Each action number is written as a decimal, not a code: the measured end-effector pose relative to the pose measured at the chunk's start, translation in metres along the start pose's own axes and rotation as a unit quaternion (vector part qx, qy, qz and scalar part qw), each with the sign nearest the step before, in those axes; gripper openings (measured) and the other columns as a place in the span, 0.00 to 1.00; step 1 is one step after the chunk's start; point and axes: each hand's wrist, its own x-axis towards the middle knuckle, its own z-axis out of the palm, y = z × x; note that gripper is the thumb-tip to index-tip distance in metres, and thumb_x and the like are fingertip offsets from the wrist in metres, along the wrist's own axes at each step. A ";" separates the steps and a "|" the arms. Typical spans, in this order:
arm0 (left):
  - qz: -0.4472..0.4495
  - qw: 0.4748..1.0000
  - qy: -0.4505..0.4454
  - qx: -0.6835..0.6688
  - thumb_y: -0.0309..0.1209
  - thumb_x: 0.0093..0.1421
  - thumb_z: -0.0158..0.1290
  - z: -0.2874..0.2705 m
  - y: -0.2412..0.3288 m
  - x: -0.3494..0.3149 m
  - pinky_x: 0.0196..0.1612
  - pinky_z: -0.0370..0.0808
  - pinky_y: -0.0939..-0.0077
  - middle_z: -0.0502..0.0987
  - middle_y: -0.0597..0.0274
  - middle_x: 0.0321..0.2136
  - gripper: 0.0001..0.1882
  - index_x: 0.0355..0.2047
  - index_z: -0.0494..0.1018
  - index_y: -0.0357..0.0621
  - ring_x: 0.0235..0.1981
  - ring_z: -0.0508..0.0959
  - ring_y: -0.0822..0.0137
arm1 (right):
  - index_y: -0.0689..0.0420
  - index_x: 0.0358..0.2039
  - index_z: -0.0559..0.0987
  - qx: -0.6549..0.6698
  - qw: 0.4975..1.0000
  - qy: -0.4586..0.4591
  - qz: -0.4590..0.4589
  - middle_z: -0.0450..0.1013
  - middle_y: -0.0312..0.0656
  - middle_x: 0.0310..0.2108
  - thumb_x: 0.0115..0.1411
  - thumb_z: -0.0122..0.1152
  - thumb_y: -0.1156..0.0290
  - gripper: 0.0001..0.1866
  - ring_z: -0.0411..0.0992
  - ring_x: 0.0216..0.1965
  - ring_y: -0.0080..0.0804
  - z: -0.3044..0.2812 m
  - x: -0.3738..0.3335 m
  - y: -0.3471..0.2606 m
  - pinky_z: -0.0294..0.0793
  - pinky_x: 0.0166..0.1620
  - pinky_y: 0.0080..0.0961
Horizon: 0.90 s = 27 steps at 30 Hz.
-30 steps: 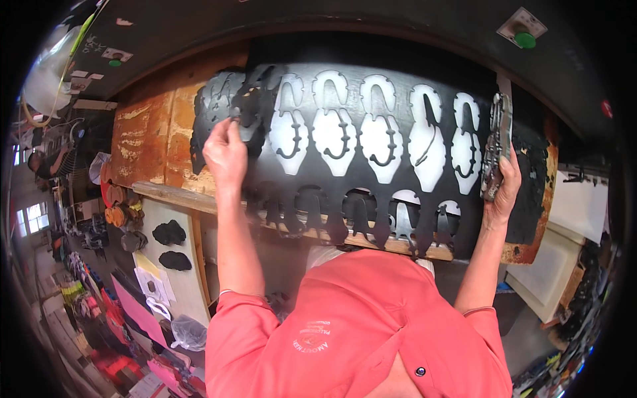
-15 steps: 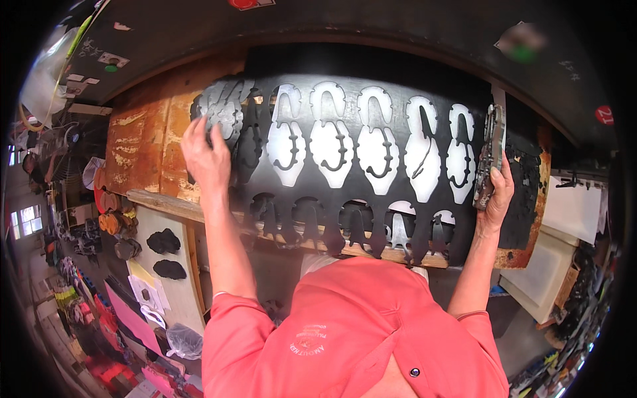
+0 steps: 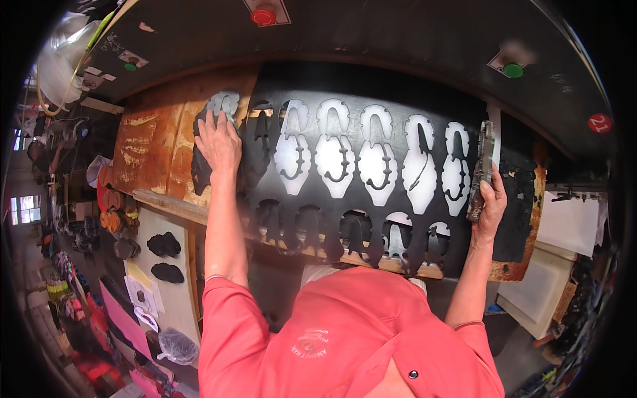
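Observation:
My left hand (image 3: 221, 144) lies flat with its fingers apart on a stack of black cut pieces (image 3: 202, 166); a shiny grey-looking end (image 3: 224, 101) of the top piece shows beyond the fingertips. To its right spreads a black sheet (image 3: 361, 199) with a row of curved, shoe-upper-like openings, white showing through several of them. At the sheet's right side my right hand (image 3: 490, 207) grips the near end of a cutting die (image 3: 483, 166), a narrow, worn metal form tipped up on its edge. The die's far side is hidden.
A dark machine beam (image 3: 398, 33) crosses behind the board, carrying a red button (image 3: 263, 17) and a green button (image 3: 513, 70). Worn brown board (image 3: 149, 146) shows at the left. Two black pieces (image 3: 164, 243) lie on a pale side surface. Black scraps (image 3: 517, 199) sit right of the die.
My left hand has gone from curled fingers at the stack's edge to lying flat across it. My right hand still holds the die upright. The view has tilted to show more of the machine beam.

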 end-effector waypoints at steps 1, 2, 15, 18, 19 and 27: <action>0.009 1.000 -0.001 0.026 0.40 0.74 0.51 -0.002 0.001 0.002 0.71 0.55 0.24 0.68 0.50 0.72 0.22 0.64 0.77 0.48 0.73 0.62 0.33 | 0.70 0.70 0.70 -0.008 1.000 0.004 0.002 0.76 0.44 0.59 0.63 0.68 0.76 0.35 0.76 0.54 0.26 0.003 0.000 -0.003 0.74 0.60 0.21; 0.010 0.998 -0.026 0.053 0.40 0.74 0.51 -0.005 0.004 0.003 0.70 0.55 0.22 0.68 0.50 0.72 0.22 0.64 0.77 0.48 0.72 0.62 0.31 | 0.71 0.69 0.71 -0.023 1.000 0.002 0.003 0.77 0.45 0.58 0.63 0.68 0.78 0.34 0.76 0.54 0.26 0.007 0.000 -0.007 0.74 0.59 0.21; 0.136 0.956 -0.158 -0.208 0.54 0.69 0.59 -0.018 0.140 -0.017 0.78 0.48 0.42 0.51 0.26 0.76 0.44 0.76 0.60 0.43 0.78 0.49 0.31 | 0.68 0.57 0.81 -0.554 0.802 -0.053 -0.218 0.70 0.64 0.62 0.49 0.74 0.67 0.34 0.70 0.60 0.63 0.045 -0.020 -0.009 0.72 0.63 0.49; 0.182 0.959 -0.130 -0.173 0.55 0.68 0.59 -0.030 0.146 -0.044 0.78 0.48 0.41 0.50 0.26 0.76 0.45 0.76 0.60 0.42 0.78 0.48 0.30 | 0.68 0.56 0.80 -0.565 0.794 -0.046 -0.218 0.71 0.63 0.62 0.49 0.75 0.67 0.34 0.71 0.58 0.62 0.025 -0.045 -0.017 0.73 0.62 0.49; 0.191 0.958 -0.126 -0.171 0.55 0.68 0.59 -0.033 0.149 -0.054 0.78 0.47 0.41 0.50 0.26 0.76 0.45 0.75 0.60 0.41 0.78 0.48 0.29 | 0.68 0.56 0.80 -0.566 0.794 -0.044 -0.216 0.71 0.63 0.62 0.49 0.75 0.68 0.33 0.71 0.58 0.62 0.017 -0.055 -0.020 0.73 0.62 0.49; 0.203 0.948 -0.114 -0.218 0.48 0.66 0.64 -0.070 0.173 -0.131 0.75 0.51 0.31 0.49 0.23 0.75 0.45 0.75 0.59 0.41 0.76 0.49 0.23 | 0.64 0.62 0.80 -0.469 0.883 0.000 -0.019 0.70 0.55 0.67 0.50 0.77 0.74 0.36 0.71 0.67 0.46 -0.035 -0.115 -0.061 0.69 0.69 0.37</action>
